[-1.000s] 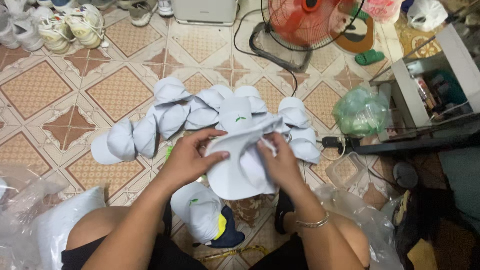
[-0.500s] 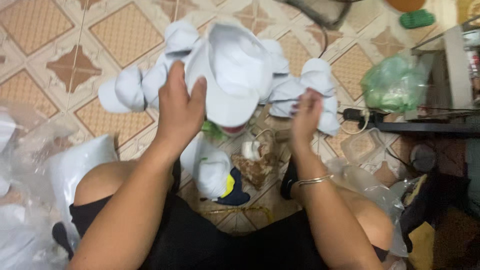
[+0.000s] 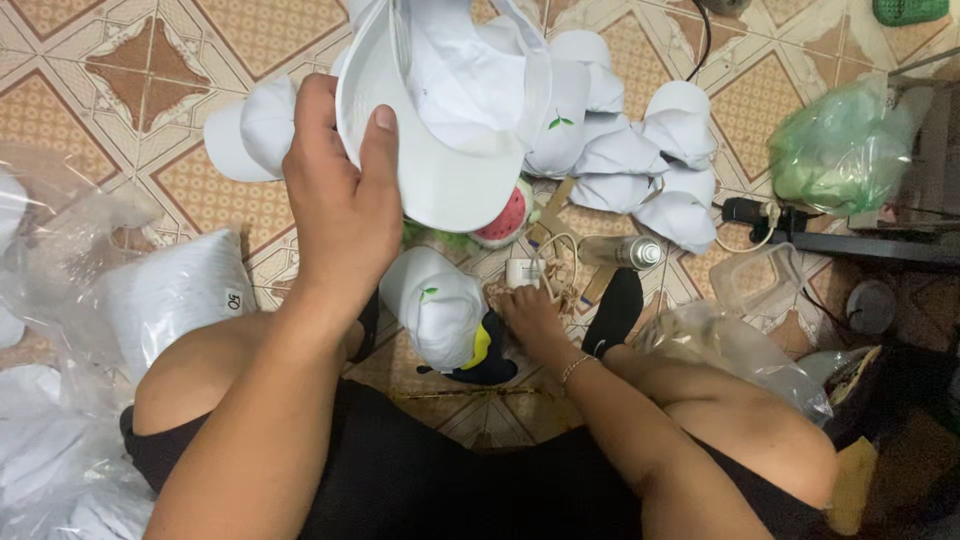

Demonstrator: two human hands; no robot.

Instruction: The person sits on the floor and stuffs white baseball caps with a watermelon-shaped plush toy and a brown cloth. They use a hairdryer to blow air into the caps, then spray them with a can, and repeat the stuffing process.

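Note:
My left hand point(image 3: 340, 205) holds a white cap point(image 3: 450, 110) by its brim, lifted up toward the camera with the inside facing me. My right hand point(image 3: 530, 315) is down on the tiled floor between my knees, fingers on a heap of tan paper tags and strings point(image 3: 555, 280). Whether it grips any of them I cannot tell. Another white cap point(image 3: 435, 305) with a small green leaf mark lies just left of that hand, over a dark cap.
Several white caps point(image 3: 650, 160) lie in a row on the floor beyond. Clear plastic bags of caps point(image 3: 150, 290) sit at my left, a green plastic bag point(image 3: 840, 150) at the right. A small clear bottle point(image 3: 620, 250) and a watermelon-patterned item point(image 3: 505, 220) lie near the tags.
My left hand has lifted the white cap higher and closer. My right hand let go of it and dropped to the tags on the floor. The camera tilted down.

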